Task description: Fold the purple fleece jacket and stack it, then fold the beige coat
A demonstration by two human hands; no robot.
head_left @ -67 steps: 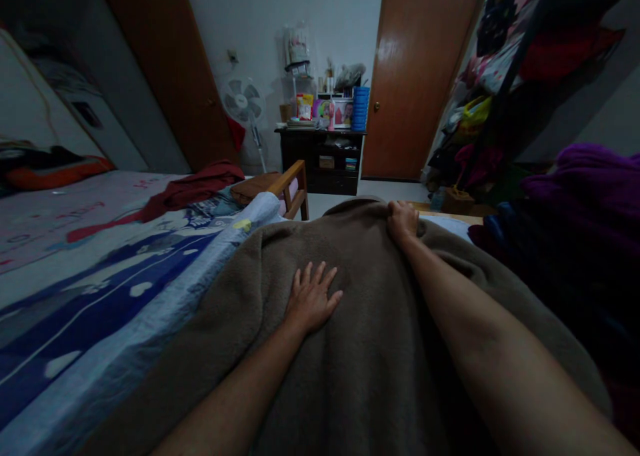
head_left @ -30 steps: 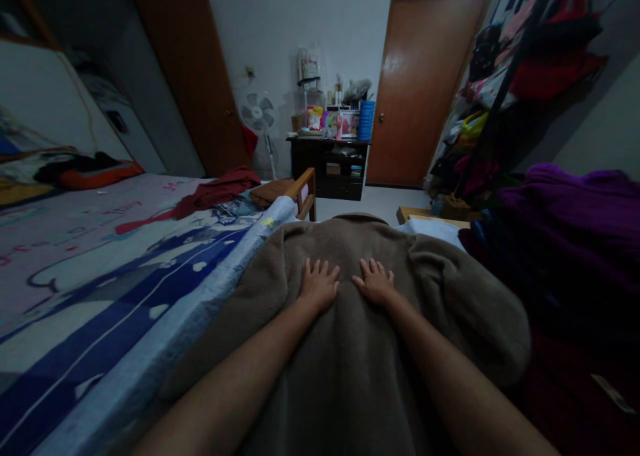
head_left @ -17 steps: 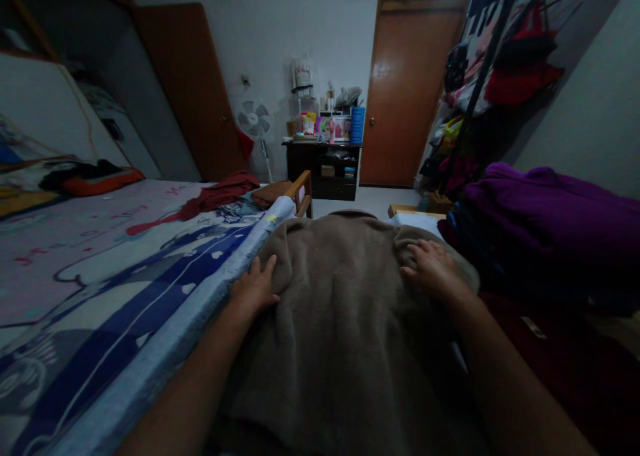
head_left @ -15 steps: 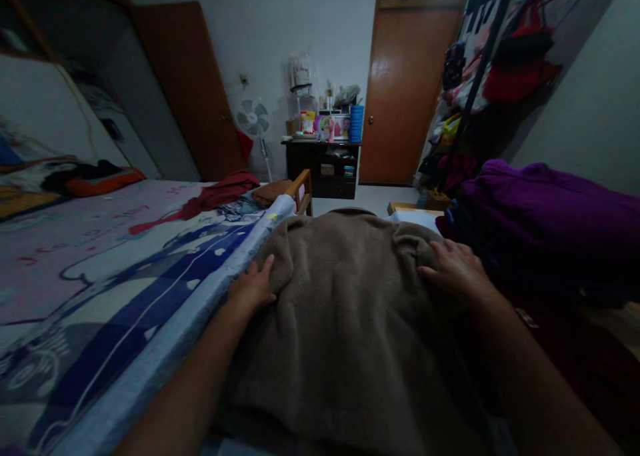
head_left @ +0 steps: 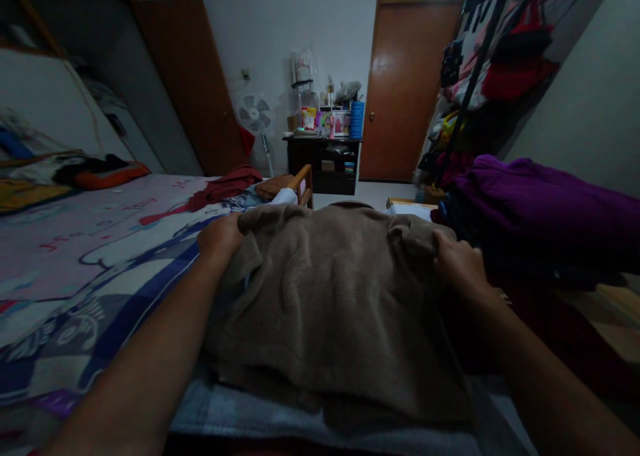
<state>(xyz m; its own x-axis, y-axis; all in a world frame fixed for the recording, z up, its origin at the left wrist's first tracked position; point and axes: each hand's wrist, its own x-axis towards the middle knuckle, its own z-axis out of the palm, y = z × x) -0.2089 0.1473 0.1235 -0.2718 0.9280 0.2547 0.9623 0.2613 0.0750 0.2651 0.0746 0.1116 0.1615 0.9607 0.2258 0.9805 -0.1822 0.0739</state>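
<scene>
A brown fleece garment (head_left: 340,296), with what look like sleeves bunched at its far corners, lies spread in front of me. At its upper left, my left hand (head_left: 220,239) is closed on a sleeve part and draws it out to the side. My right hand (head_left: 460,263) grips the bunched fabric at the upper right, with its fingers curled round the edge. The garment's lower hem lies towards me, over a light blue checked cloth (head_left: 225,409).
To the left is a bed with a patterned sheet (head_left: 125,229), with a dark red cloth (head_left: 227,186) on it. Purple folded fabric (head_left: 540,196) is heaped at the right. Ahead are a wooden bed-end post (head_left: 305,183), a fan (head_left: 257,115) and a dark cabinet (head_left: 320,169).
My left hand has moved left and up, pulling the garment's left side out over the bed edge. My right hand's fingers have closed on the fabric. More of the cloth below the hem shows.
</scene>
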